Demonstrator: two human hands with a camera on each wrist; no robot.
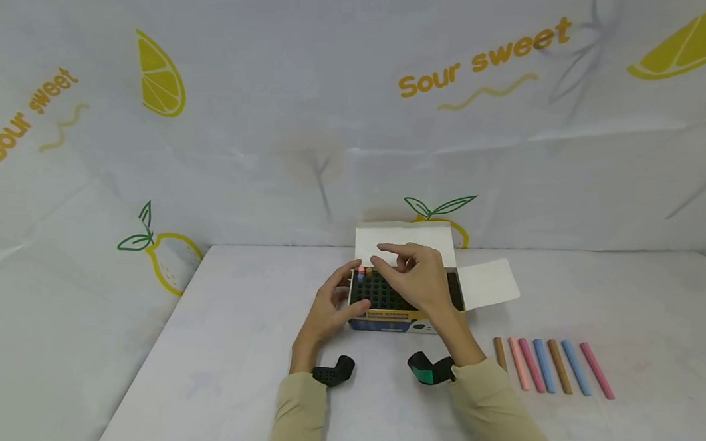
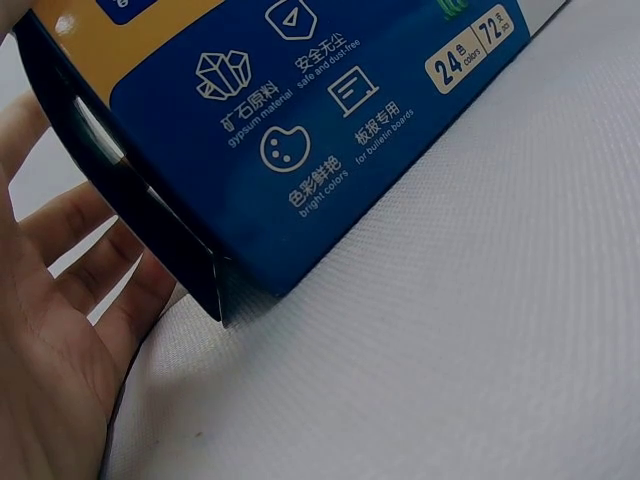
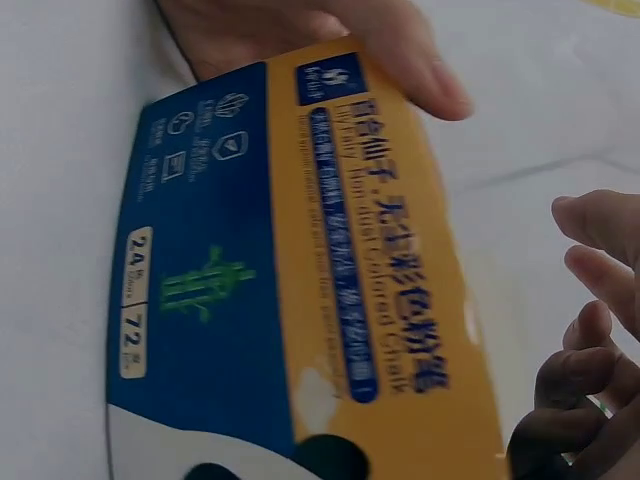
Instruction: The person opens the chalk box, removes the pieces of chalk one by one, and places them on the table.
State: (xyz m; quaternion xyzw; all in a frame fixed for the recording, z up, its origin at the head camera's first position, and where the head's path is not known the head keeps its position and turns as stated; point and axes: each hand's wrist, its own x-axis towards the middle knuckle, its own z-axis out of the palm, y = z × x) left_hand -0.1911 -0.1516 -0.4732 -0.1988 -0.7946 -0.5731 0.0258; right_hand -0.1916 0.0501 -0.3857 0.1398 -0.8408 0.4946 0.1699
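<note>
A blue and yellow box of colored chalk (image 1: 379, 326) stands with its white lid (image 1: 402, 239) raised at the back. Inside is a black holder (image 1: 381, 292) full of round holes. A pink chalk (image 1: 361, 270), a blue chalk (image 1: 360, 277) and a brown chalk (image 1: 369, 271) sit in its back left corner. My left hand (image 1: 324, 312) grips the left end of the box, thumb at the front edge and fingers round the side. Over the middle of the holder hovers my right hand (image 1: 418, 277), thumb and forefinger apart with nothing between them.
Several chalk sticks lie in a row on the right of the white table, among them a brown one (image 1: 560, 367), a blue one (image 1: 576, 367) and a pink one (image 1: 597, 370). A white side flap (image 1: 489, 283) sticks out from the box's right end. Behind stands a lemon-printed cloth (image 1: 255, 179).
</note>
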